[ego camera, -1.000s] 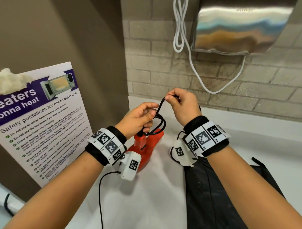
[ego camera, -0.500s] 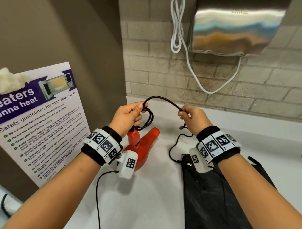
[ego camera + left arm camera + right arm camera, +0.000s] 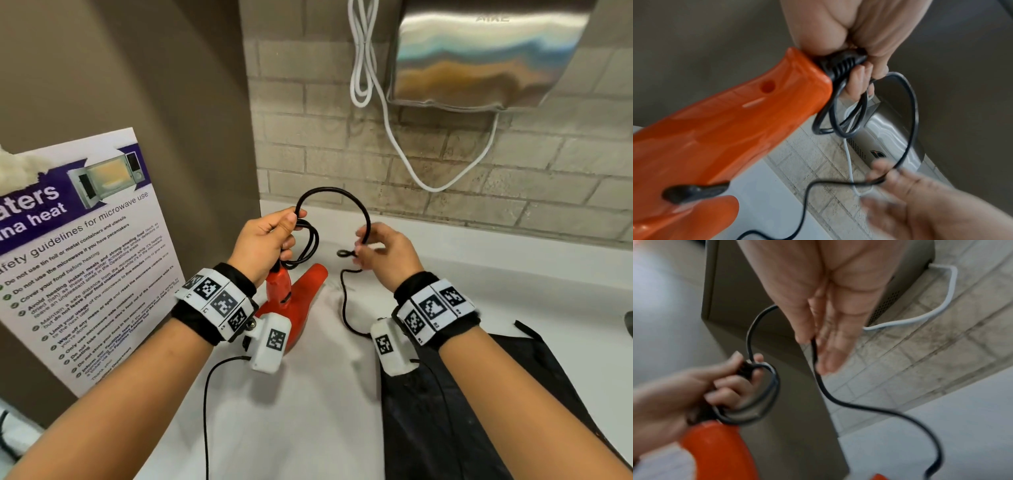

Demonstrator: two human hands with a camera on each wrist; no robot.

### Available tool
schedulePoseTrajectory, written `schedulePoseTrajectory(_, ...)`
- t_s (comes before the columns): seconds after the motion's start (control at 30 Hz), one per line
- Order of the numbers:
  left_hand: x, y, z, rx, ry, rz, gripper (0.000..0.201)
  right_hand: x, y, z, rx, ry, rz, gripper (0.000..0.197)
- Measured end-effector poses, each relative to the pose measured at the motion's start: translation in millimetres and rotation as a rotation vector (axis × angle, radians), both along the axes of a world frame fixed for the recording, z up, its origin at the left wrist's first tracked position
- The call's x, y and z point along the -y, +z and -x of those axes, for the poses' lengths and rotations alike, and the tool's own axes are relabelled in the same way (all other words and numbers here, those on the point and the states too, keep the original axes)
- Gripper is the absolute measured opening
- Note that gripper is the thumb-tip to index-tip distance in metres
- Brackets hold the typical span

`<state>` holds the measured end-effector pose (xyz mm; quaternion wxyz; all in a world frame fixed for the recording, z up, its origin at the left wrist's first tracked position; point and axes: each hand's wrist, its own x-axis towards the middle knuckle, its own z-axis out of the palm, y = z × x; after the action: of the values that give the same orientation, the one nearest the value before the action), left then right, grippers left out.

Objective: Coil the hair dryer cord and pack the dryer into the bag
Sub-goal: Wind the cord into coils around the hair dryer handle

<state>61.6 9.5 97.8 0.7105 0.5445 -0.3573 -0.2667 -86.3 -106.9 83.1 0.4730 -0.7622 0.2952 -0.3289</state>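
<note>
At the centre of the head view, the left hand [image 3: 265, 240] is keeping its grip curled tight around small loops of the thin, glossy black cord [image 3: 334, 193] and the ribbed black strain relief at the top of the handle of the hair dryer [image 3: 301, 291]. The dryer is a smooth, shiny orange-red plastic shape, standing below that hand with its tapered nozzle slanting toward the right and its body resting on the pale matte counter [image 3: 308, 411]. From the left thumb the cord is arching up and over in a round bow to the right hand [image 3: 387, 255], whose grip is pinching it between thumb and nearly straight fingers; below, the cord is trailing in a loose wave down to the counter. The bag [image 3: 479, 411], limp black fabric, is lying flat at the lower right of the frame, under the right forearm.
</note>
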Motion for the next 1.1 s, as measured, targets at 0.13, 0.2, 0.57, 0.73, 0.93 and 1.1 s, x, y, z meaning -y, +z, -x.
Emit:
schedulePoseTrajectory(0.13,1,-1,0,0.009,-0.004,-0.010,0.020,13,-42,5,-0.740,-0.131,0.194,0.037)
schedulePoseTrajectory(0.2,1,-2,1,0.011,-0.019,-0.009,0.021,12,-63,2,-1.025,0.009,0.232,0.037)
schedulePoseTrajectory(0.57,0,0,3,0.033,-0.050,-0.031,0.020,9,-112,-15,-1.376,0.052,0.426,0.034)
schedulePoseTrajectory(0.73,-2,1,3,0.034,-0.062,-0.038,0.020,9,-104,-18,-1.241,0.065,0.362,0.027)
schedulePoseTrajectory(0.93,1,1,0,0.034,-0.055,-0.036,0.022,9,-65,-30,-0.492,-0.133,0.127,0.022)
schedulePoseTrajectory(1.1,7,0,0,0.024,-0.029,-0.031,0.022,-18,-22,-29,0.172,-0.204,0.122,0.024)
